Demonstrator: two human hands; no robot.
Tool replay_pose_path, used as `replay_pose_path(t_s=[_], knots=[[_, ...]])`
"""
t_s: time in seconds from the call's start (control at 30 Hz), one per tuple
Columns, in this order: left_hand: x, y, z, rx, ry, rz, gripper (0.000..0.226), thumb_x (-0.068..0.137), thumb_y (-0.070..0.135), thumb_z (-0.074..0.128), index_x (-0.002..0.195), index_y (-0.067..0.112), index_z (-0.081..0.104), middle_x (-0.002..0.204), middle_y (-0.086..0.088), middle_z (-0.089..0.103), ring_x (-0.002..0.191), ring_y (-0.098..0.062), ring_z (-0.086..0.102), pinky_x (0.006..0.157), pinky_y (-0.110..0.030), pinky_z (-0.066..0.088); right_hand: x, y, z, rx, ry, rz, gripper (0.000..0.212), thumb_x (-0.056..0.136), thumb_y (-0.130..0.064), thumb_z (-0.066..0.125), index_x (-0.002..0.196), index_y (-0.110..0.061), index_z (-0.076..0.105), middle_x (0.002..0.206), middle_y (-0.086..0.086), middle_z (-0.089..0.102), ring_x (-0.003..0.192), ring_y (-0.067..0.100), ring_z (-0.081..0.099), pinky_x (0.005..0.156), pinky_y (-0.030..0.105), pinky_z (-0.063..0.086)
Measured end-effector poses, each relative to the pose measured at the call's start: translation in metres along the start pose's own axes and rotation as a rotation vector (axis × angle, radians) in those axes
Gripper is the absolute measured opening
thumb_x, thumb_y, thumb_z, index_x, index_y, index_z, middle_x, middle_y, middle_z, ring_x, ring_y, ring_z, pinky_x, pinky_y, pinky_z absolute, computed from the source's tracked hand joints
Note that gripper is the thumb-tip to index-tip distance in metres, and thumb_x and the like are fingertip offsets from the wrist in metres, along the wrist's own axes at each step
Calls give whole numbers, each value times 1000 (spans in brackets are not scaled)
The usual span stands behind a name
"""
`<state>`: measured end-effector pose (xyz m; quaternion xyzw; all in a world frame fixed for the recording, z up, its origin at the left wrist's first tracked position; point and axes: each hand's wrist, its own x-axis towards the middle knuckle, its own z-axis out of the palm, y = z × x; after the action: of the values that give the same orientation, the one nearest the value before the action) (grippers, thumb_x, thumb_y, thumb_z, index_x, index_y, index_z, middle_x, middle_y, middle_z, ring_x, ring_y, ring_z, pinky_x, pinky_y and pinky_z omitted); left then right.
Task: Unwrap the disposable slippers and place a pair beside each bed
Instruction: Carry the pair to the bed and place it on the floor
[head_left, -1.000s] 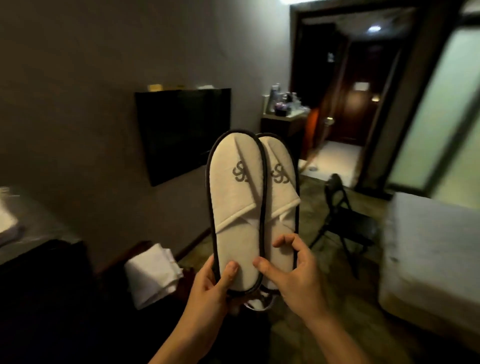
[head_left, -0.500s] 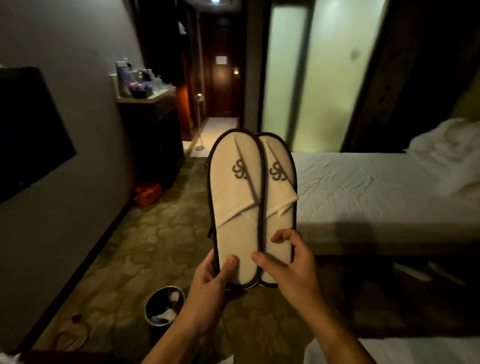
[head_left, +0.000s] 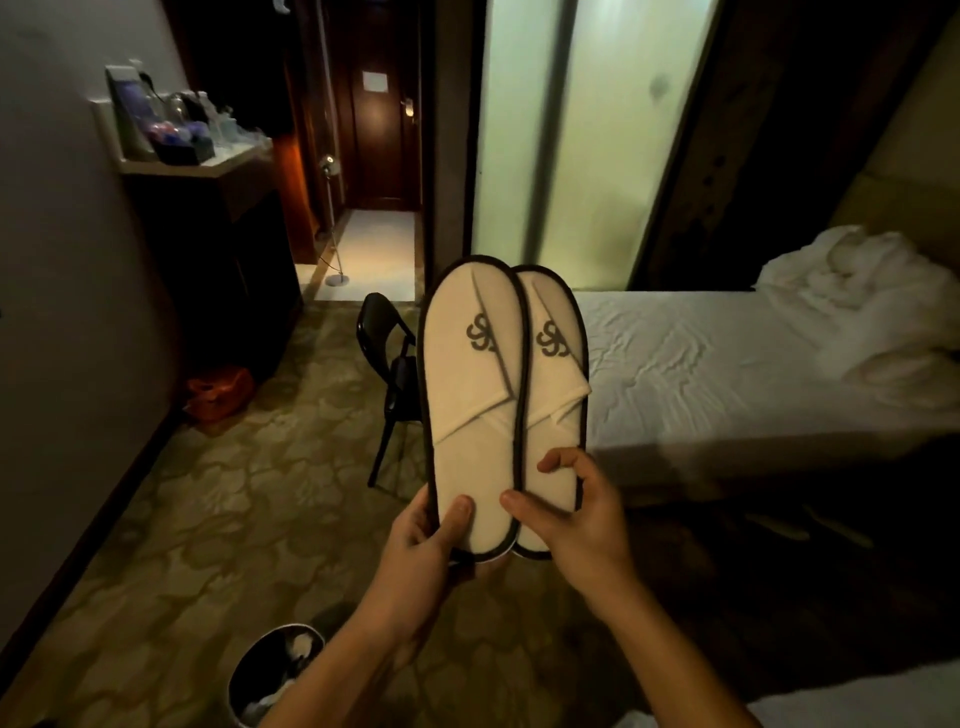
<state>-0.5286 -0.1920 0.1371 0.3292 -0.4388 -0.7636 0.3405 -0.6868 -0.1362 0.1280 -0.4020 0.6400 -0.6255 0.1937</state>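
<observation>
— Where's the pair of slippers (head_left: 501, 400)?
— Upright, toes up, in front of the bed (head_left: 727, 374); heels pinched by the left hand (head_left: 431, 540) and right hand (head_left: 582, 514), thumbs in front, fingers (head_left: 558, 460) curled round.
— Looks?
— White, dark-trimmed, grey monograms, left overlapping right.

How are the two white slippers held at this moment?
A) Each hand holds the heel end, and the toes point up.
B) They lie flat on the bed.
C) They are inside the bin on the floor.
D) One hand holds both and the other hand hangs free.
A: the left hand and the right hand each hold the heel end of the slippers, toes pointing up in front of the bed.
</observation>
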Motion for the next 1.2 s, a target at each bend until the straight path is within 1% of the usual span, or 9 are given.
replay_pose_path(t_s=[0.2,0.3,0.37,0.43,0.67,0.83,0.9,1.0,1.2], knots=[[104,4,22,6,-43,-62,30,102,16,53,131,21,60,117,-7,76,104,-30,74,71,-37,62,87,35,-8,-11,54,59,41,69,-17,92,89,-35,61,107,0,70,104,16,69,91,47,60],[165,6,47,24,-68,-84,30,102,15,53,130,21,61,115,-7,77,103,-29,75,81,-45,61,141,55,-25,-10,101,61,40,69,-16,92,90,-29,62,107,2,70,101,15,69,90,48,60],[206,9,67,6,-84,-108,30,102,16,53,131,20,61,116,-9,77,106,-31,74,91,-52,57,182,66,-38,-11,127,47,40,65,-26,93,90,-32,62,106,1,69,101,16,69,91,49,59],[241,14,86,2,-101,-115,29,102,17,54,130,19,61,116,-10,77,105,-32,74,90,-51,58,220,75,-48,-31,153,37,41,60,-37,90,89,-36,61,104,1,69,101,18,69,90,50,58],[358,29,132,18,-109,-157,29,101,18,55,129,20,62,117,-12,76,107,-34,73,97,-57,54,333,109,-75,-59,167,67,42,62,-41,89,92,-38,60,106,-5,69,102,11,67,90,47,59],[448,27,158,64,-155,-203,25,102,16,52,124,17,64,113,-15,77,102,-34,74,77,-47,64,399,140,-89,-76,229,111,40,68,-31,91,93,-36,60,110,-5,67,108,11,65,92,45,59],[490,23,169,99,-187,-224,27,101,15,52,126,15,63,113,-15,76,100,-33,75,70,-41,64,426,151,-97,-88,289,122,41,66,-36,91,94,-35,60,111,-4,68,108,12,66,89,45,60],[555,18,192,120,-281,-279,28,99,17,57,126,19,64,117,-15,74,103,-37,72,75,-46,62,465,167,-112,-156,406,127,43,68,-34,91,97,-32,60,110,-9,66,105,8,64,85,34,61],[626,-7,287,209,-649,-400,35,91,19,61,126,19,64,117,-9,75,105,-33,73,84,-53,61,487,188,-175,-199,778,224,41,68,-34,92,94,-42,61,105,-8,67,99,12,66,72,36,64]])
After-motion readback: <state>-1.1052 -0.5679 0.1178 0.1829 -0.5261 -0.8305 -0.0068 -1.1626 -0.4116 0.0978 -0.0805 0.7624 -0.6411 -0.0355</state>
